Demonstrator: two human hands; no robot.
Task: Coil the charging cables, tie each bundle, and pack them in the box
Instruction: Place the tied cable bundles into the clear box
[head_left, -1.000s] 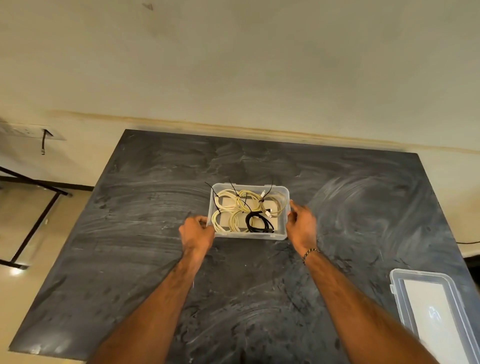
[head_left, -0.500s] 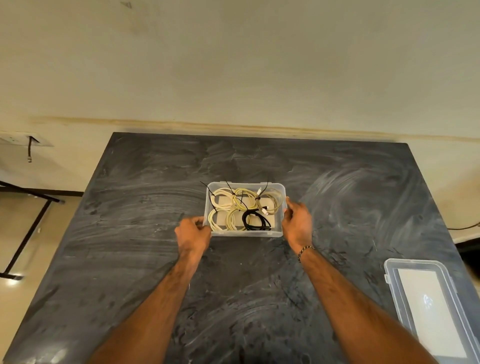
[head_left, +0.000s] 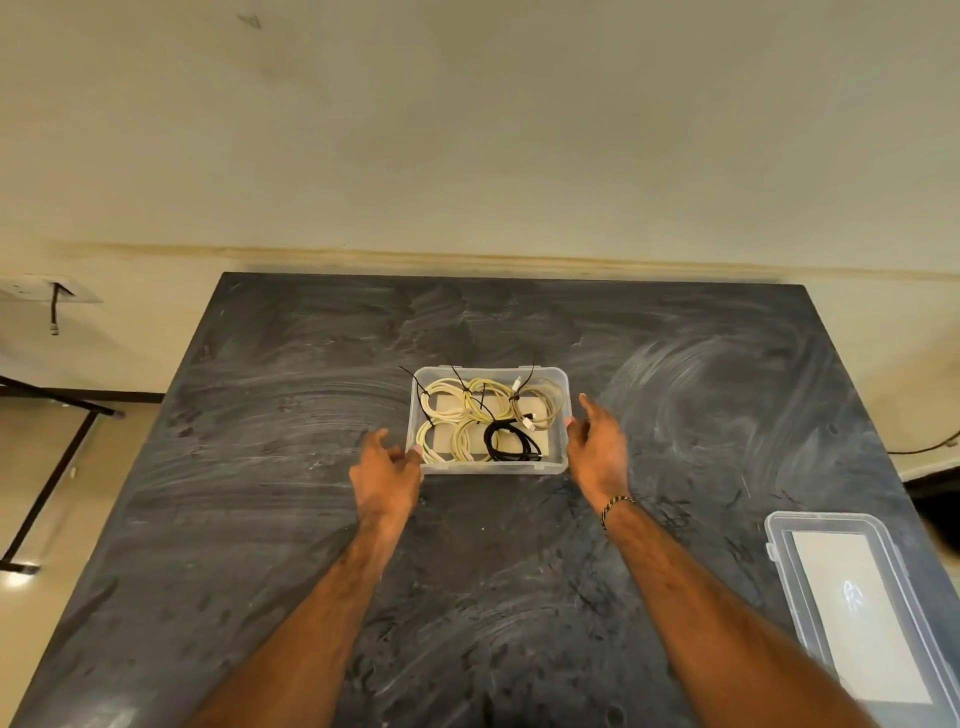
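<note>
Dim, warm, even light; soft glare on the floor at left; wide-angle bending at edges

The box sits on the table ahead of me, the coiled cable bundles lying inside it. My left hand is at its near left corner and my right hand against its right wall. The lid lies well apart, at the table's near right edge.
</note>
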